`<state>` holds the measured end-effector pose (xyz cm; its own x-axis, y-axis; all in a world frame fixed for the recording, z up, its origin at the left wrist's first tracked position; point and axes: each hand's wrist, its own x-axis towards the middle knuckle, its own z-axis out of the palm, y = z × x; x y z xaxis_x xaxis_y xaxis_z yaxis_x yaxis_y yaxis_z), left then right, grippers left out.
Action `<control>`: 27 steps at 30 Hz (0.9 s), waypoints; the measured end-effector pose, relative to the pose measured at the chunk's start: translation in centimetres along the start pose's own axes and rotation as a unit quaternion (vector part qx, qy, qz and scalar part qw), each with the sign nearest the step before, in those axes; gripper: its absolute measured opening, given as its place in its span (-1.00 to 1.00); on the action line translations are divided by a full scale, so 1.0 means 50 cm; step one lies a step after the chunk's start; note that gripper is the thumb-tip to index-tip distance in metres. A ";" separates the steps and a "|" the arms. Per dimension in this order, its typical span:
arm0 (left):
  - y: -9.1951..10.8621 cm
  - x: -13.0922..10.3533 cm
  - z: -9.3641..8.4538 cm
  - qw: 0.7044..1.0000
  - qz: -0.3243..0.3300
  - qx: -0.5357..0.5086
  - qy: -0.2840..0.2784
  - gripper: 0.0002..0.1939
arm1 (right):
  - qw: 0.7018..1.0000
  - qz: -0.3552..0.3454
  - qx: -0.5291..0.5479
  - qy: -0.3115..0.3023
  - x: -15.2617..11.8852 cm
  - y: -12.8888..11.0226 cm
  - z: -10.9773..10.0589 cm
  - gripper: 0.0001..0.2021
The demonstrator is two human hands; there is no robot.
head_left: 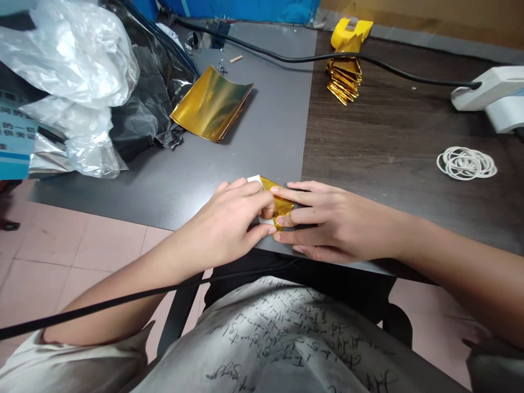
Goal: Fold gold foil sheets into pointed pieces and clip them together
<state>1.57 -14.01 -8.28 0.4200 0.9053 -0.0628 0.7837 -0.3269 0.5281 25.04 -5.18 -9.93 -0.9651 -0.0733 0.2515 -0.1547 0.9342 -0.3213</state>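
Note:
At the table's front edge lies a partly folded piece of gold foil paper point(281, 207), with white paper showing on its left side. Curled fingers of my left hand point(235, 213) hold the white side down, the thumb pressed at the near corner. From the right, my right hand point(339, 221) reaches over with its fingers stretched out and spread. Its fingertips rest on the gold side. My fingers cover part of the paper, so its full shape is hidden.
Gold foil sheets point(213, 103) lie stacked behind my left hand. Folded gold pieces point(345, 76) sit by a yellow tape measure point(352, 31). White rubber bands point(466, 164) and a power strip point(487, 90) are at right. A black cable point(282, 56) crosses the back; plastic bags point(90, 60) crowd the left.

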 end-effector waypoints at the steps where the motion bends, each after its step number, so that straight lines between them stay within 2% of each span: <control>1: -0.002 -0.003 0.001 1.000 -0.010 0.007 0.007 -0.88 | 1.000 0.002 -0.001 0.000 0.000 0.000 0.000 -0.74; 5: -0.013 -0.015 0.005 0.998 -0.032 0.026 0.046 -0.83 | 1.000 0.007 -0.001 0.003 0.001 0.000 0.001 -0.73; 8: -0.018 -0.020 0.010 0.996 -0.025 0.029 0.079 -0.87 | 1.000 0.009 0.000 0.001 0.000 0.000 0.001 -0.73; 10: -0.019 -0.023 0.013 0.994 0.006 0.024 0.108 -0.94 | 1.000 0.011 -0.003 -0.001 0.000 0.000 0.000 -0.73; 13: -0.024 -0.032 0.019 0.985 0.110 0.004 0.133 -0.90 | 1.000 0.012 -0.006 0.002 0.000 -0.001 0.000 -0.74; 15: -0.030 -0.039 0.024 0.975 0.180 0.019 0.128 -0.90 | 1.000 0.009 -0.006 0.007 0.001 0.000 0.000 -0.74; 18: -0.041 -0.049 0.031 0.961 0.230 0.095 0.124 -0.93 | 1.000 0.004 -0.004 0.008 0.001 0.003 0.000 -0.74; 22: -0.048 -0.051 0.034 0.950 0.252 0.144 0.120 -0.88 | 1.000 0.005 0.009 0.003 -0.001 0.010 0.000 -0.74; 27: -0.034 -0.026 0.023 0.948 0.271 0.148 0.081 -0.74 | 1.000 -0.009 0.005 0.020 -0.006 0.025 -0.016 -0.76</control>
<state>0.25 -14.93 -10.09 0.7409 0.6039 0.2939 0.5766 -0.7963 0.1828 25.32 -3.72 -9.70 -0.9532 -0.0754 0.2929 -0.1734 0.9296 -0.3251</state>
